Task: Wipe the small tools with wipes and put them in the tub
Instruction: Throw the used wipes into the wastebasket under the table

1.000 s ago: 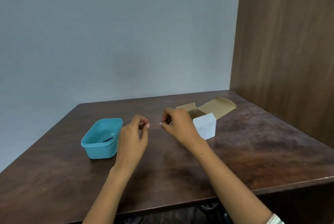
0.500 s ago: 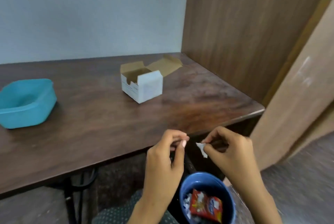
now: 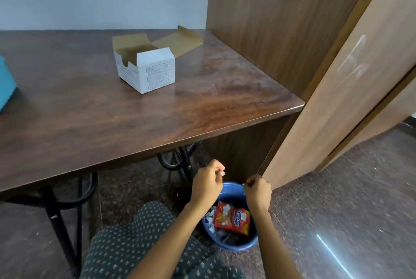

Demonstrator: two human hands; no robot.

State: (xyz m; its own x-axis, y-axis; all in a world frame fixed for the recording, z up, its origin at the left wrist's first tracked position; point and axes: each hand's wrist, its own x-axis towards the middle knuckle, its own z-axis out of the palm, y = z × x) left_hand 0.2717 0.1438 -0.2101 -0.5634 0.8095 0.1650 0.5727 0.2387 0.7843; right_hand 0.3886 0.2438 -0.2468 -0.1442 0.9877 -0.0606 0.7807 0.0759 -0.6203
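Note:
My left hand (image 3: 208, 183) and my right hand (image 3: 257, 191) hover below the table's front edge, over a blue waste bin (image 3: 247, 243) on the floor. The right hand's fingertips pinch a tiny white scrap (image 3: 244, 184). The left hand's fingers are pinched together; a pale spot shows at their tip, and I cannot tell if anything is held. The teal tub (image 3: 5, 85) stands on the table at the far left, cut off by the frame. An open white box (image 3: 146, 69) sits on the dark wooden table (image 3: 202, 109).
The bin holds a red snack wrapper (image 3: 233, 219) and crumpled white scraps. A wooden partition (image 3: 281, 19) closes the table's right side, with a door panel (image 3: 337, 98) beside it. Black metal table legs (image 3: 58, 222) stand underneath. My patterned lap fills the bottom.
The view has swung down and right from the tabletop. Both hands have dropped from beside the tub to below the table edge, over the bin, and have moved apart.

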